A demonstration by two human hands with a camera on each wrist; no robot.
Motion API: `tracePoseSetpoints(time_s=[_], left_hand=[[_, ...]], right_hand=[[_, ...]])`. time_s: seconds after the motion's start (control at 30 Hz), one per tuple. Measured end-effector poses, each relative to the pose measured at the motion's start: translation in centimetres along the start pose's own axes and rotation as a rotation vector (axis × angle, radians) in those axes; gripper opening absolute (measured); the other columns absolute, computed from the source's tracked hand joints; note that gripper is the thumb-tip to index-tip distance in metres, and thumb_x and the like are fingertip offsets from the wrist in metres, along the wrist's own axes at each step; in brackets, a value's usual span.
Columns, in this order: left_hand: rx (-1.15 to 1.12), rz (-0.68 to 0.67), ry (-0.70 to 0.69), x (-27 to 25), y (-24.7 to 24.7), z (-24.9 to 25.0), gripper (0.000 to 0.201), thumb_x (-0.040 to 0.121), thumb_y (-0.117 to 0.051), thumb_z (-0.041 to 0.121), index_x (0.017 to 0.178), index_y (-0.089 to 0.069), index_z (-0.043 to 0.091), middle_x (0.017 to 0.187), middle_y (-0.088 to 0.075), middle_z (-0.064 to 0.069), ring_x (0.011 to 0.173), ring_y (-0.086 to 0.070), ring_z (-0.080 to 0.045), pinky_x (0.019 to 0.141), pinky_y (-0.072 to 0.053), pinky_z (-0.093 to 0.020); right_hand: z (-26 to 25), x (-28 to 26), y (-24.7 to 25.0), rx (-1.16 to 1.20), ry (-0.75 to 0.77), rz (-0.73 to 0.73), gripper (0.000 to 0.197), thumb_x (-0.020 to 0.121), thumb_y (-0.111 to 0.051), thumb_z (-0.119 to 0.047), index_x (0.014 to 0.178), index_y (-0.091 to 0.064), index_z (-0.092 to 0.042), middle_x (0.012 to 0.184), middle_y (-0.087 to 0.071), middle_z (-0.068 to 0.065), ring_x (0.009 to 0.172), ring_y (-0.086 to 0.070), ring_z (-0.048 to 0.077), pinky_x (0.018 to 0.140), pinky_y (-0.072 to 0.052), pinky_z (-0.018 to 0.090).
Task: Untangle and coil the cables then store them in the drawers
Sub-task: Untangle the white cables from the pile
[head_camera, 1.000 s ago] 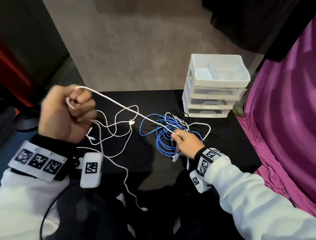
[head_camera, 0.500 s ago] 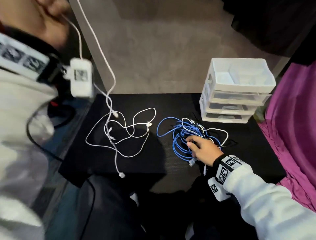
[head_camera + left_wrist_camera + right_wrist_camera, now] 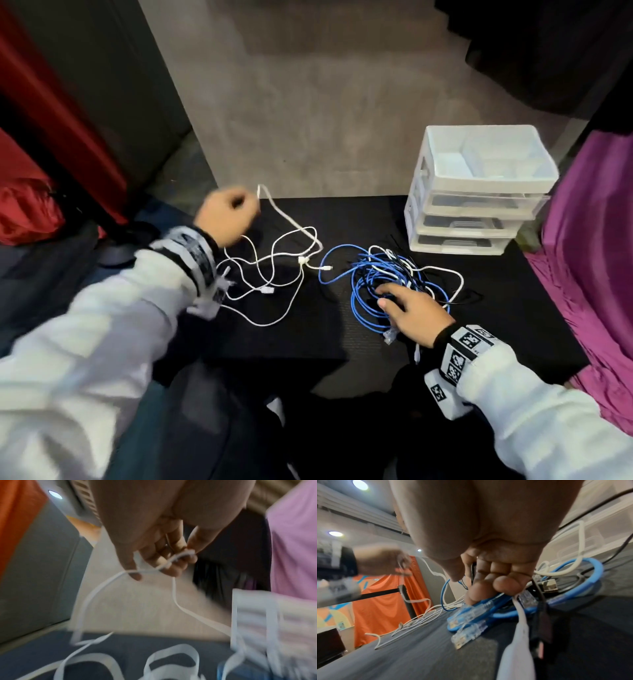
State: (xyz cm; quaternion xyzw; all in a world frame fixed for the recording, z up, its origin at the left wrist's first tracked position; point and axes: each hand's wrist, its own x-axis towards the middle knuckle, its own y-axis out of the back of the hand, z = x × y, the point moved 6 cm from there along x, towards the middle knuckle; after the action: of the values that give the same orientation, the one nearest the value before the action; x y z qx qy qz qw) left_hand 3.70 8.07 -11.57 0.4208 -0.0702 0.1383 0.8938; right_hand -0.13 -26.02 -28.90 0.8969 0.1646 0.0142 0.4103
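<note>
A thin white cable sprawls in loose loops on the left half of the black mat. My left hand hovers just above the mat's far left corner and pinches a loop of this white cable between thumb and fingertips. To the right lies a tangle of blue network cable, mixed with black strands and another white cable. My right hand lies on top of that tangle, fingers pressing on it. In the right wrist view, clear plugs of the blue cable poke out under my fingertips.
A white three-drawer unit with an open top tray stands at the mat's far right corner, its drawers shut. Purple fabric borders the right edge. A red bag and dark panels sit at the left. My legs are below the mat's near edge.
My left hand came down from high at the upper left to just above the mat, still holding the white cable. The right hand stayed on the blue tangle.
</note>
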Motion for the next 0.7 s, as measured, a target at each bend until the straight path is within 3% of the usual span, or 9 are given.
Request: tracePoseSetpoints(time_s=[0.03,0.13,0.2,0.27,0.37,0.43,0.5,0.6,0.7], left_hand=[[0.094,-0.111,-0.008,-1.0,-2.9,-2.2,0.029,0.094,-0.055,0.037,0.075,-0.067,0.017,0.073,-0.065,-0.006,0.069,-0.059,-0.018,0.068,-0.045,-0.030],[0.247,-0.352,0.221,-2.1,-7.0,-10.1,0.031,0.095,-0.059,0.032,0.076,-0.066,0.009,0.075,-0.067,-0.011,0.075,-0.062,-0.030,0.062,-0.042,-0.028],[0.264,-0.311,0.274,-2.4,-7.1,-11.7,0.026,0.091,-0.064,0.036,0.077,-0.066,0.014,0.076,-0.067,-0.001,0.081,-0.065,-0.028,0.068,-0.046,-0.028],[0.253,-0.237,0.284,-2.7,-7.0,-11.5,0.021,0.087,-0.070,0.040,0.089,-0.062,0.021,0.088,-0.065,0.005,0.090,-0.064,-0.026,0.089,-0.049,-0.035],[0.171,-0.033,0.353,-2.2,-5.2,-10.5,0.037,0.081,-0.074,0.040,0.100,-0.049,0.022,0.105,-0.051,0.002,0.096,-0.054,-0.028,0.106,-0.042,-0.048],[0.117,0.061,0.284,-2.6,-4.8,-8.4,0.034,0.081,-0.073,0.038,0.100,-0.050,0.021,0.112,-0.048,-0.004,0.103,-0.055,-0.030,0.105,-0.043,-0.047],[0.031,0.076,0.140,-3.9,-5.8,-5.5,0.024,0.086,-0.071,0.027,0.101,-0.056,0.017,0.114,-0.052,-0.008,0.102,-0.057,-0.027,0.097,-0.045,-0.037],[-0.131,-0.097,-0.029,-7.4,-10.1,-0.8,0.011,0.091,-0.065,0.027,0.099,-0.063,0.019,0.100,-0.066,-0.001,0.089,-0.063,-0.018,0.086,-0.049,-0.031],[-0.161,-0.280,-0.145,-11.5,-15.1,2.6,0.011,0.088,-0.062,0.031,0.096,-0.066,0.024,0.093,-0.065,0.006,0.086,-0.062,-0.009,0.086,-0.047,-0.023]], right_hand=[[0.0,-0.1,0.0,0.004,0.006,-0.010,0.029,0.101,-0.055,-0.044,0.130,-0.060,-0.041,0.090,-0.075,0.001,0.089,-0.069,0.017,0.089,-0.053,0.033],[0.0,-0.6,0.1,0.042,0.019,-0.044,0.034,0.101,-0.057,-0.042,0.135,-0.057,-0.045,0.081,-0.074,0.002,0.080,-0.069,0.012,0.089,-0.055,0.037],[-0.2,-1.2,0.3,0.123,0.040,-0.064,0.034,0.101,-0.058,-0.038,0.134,-0.059,-0.047,0.080,-0.075,-0.001,0.076,-0.069,0.007,0.091,-0.055,0.035],[-0.5,-1.8,1.1,0.174,0.070,-0.033,0.029,0.101,-0.059,-0.034,0.127,-0.065,-0.047,0.087,-0.077,-0.008,0.078,-0.070,0.002,0.092,-0.055,0.031],[-0.2,-2.5,3.1,0.236,0.052,0.064,0.017,0.102,-0.060,-0.027,0.102,-0.073,-0.038,0.088,-0.075,-0.019,0.077,-0.072,0.005,0.087,-0.060,0.036],[0.6,-3.0,4.5,0.204,0.021,0.112,0.016,0.102,-0.059,-0.025,0.093,-0.070,-0.032,0.077,-0.073,-0.011,0.071,-0.072,0.011,0.082,-0.061,0.040],[1.5,-3.4,5.4,0.147,0.005,0.107,0.017,0.101,-0.060,-0.023,0.087,-0.068,-0.030,0.074,-0.072,-0.006,0.069,-0.069,0.011,0.080,-0.060,0.040],[2.9,-4.0,5.2,0.054,-0.038,-0.016,0.018,0.098,-0.062,-0.016,0.084,-0.069,-0.026,0.074,-0.072,-0.008,0.065,-0.064,0.004,0.082,-0.059,0.040],[3.8,-4.6,3.9,-0.020,-0.072,-0.127,0.013,0.096,-0.066,-0.017,0.087,-0.069,-0.026,0.073,-0.070,-0.008,0.067,-0.062,0.004,0.084,-0.058,0.039]])
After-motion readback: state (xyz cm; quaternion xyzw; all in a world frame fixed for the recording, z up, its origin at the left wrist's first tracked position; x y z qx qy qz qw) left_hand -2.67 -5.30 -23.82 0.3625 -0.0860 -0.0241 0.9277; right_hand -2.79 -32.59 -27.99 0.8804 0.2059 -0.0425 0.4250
